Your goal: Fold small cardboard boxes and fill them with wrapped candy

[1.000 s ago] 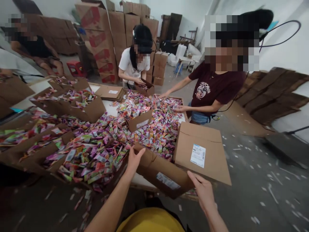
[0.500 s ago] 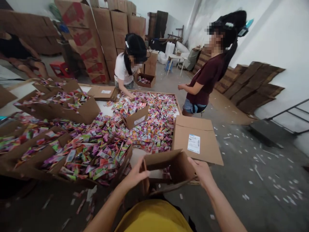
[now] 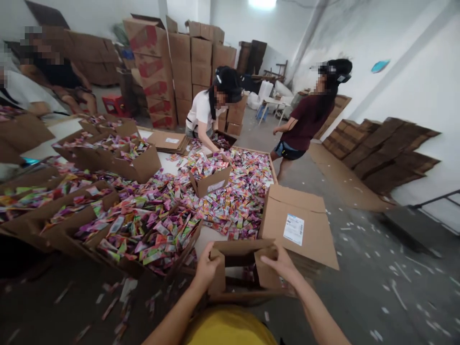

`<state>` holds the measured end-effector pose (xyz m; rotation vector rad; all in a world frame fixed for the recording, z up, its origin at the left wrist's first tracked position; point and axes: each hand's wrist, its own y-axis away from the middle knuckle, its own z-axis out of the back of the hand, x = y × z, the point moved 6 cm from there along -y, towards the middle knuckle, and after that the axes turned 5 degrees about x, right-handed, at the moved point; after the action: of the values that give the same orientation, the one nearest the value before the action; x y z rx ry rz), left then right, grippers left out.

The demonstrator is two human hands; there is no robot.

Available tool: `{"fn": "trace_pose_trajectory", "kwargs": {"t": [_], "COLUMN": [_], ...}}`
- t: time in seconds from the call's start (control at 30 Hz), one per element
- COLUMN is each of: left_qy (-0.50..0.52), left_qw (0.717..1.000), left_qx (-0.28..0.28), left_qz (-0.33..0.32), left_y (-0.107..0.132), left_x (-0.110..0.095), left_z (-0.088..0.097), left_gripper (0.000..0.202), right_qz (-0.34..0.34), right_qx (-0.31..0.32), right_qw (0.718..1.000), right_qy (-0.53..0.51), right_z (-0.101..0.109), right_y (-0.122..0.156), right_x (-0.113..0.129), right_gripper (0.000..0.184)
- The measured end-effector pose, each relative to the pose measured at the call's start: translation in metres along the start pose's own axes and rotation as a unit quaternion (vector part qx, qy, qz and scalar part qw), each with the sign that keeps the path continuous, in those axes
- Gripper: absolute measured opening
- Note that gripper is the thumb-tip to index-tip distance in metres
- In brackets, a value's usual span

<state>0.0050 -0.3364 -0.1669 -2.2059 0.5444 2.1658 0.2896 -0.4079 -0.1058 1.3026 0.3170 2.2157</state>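
Observation:
I hold a small brown cardboard box [image 3: 240,253] upright at the near edge of the table, its top open. My left hand [image 3: 206,268] is closed on its left flap. My right hand [image 3: 282,264] is closed on its right flap, folding it inward. Just beyond the box lies a heap of colourful sachets [image 3: 230,201] spread over the table. A flat cardboard box with a white label [image 3: 298,225] lies to the right of my hands.
Open boxes full of sachets [image 3: 143,237] crowd the left side. A small filled box [image 3: 210,175] sits mid-table. A person in white [image 3: 204,112] bends over the far end; a person in maroon [image 3: 305,122] stands at right. Stacked cartons [image 3: 179,62] line the back. Flattened cardboard [image 3: 388,148] leans on the right wall.
The flat box I reached for has been opened into shape and pulled toward me. My hands have closed on its flaps. The person in maroon has stepped back from the table.

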Motion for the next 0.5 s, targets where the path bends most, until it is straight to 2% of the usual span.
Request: {"fn": "trace_pose_trajectory", "kwargs": {"t": [0.03, 0.1, 0.17, 0.27, 0.33, 0.4, 0.5], "left_qy": [0.003, 0.001, -0.013, -0.054, -0.088, -0.128, -0.204], "left_qw": [1.0, 1.0, 0.999, 0.997, 0.993, 0.983, 0.948], "left_qx": [0.002, 0.015, 0.021, 0.019, 0.05, 0.122, 0.239], "left_qz": [-0.004, -0.015, -0.029, -0.049, -0.055, -0.053, -0.049], "left_y": [0.002, 0.002, 0.001, 0.0, 0.001, 0.003, 0.006], "left_x": [0.0, -0.003, -0.008, -0.015, -0.021, -0.03, -0.048], "left_z": [0.0, 0.0, 0.001, 0.008, 0.014, 0.018, 0.02], "left_gripper": [0.054, 0.048, 0.041, 0.026, 0.021, 0.025, 0.037], "right_qz": [0.06, 0.167, 0.207, 0.245, 0.286, 0.283, 0.246], "right_qx": [0.029, 0.114, 0.155, 0.088, 0.078, 0.052, -0.014], "right_qw": [0.998, 0.975, 0.944, 0.929, 0.914, 0.899, 0.863], "right_qy": [0.016, 0.096, 0.204, 0.264, 0.277, 0.331, 0.441], "right_z": [0.005, 0.006, 0.001, -0.009, -0.025, -0.04, -0.06], "right_y": [0.008, 0.028, 0.042, 0.046, 0.043, 0.036, 0.026], "right_x": [0.015, 0.043, 0.055, 0.059, 0.057, 0.052, 0.05], "right_gripper": [0.093, 0.096, 0.087, 0.053, 0.033, 0.023, 0.023]}}
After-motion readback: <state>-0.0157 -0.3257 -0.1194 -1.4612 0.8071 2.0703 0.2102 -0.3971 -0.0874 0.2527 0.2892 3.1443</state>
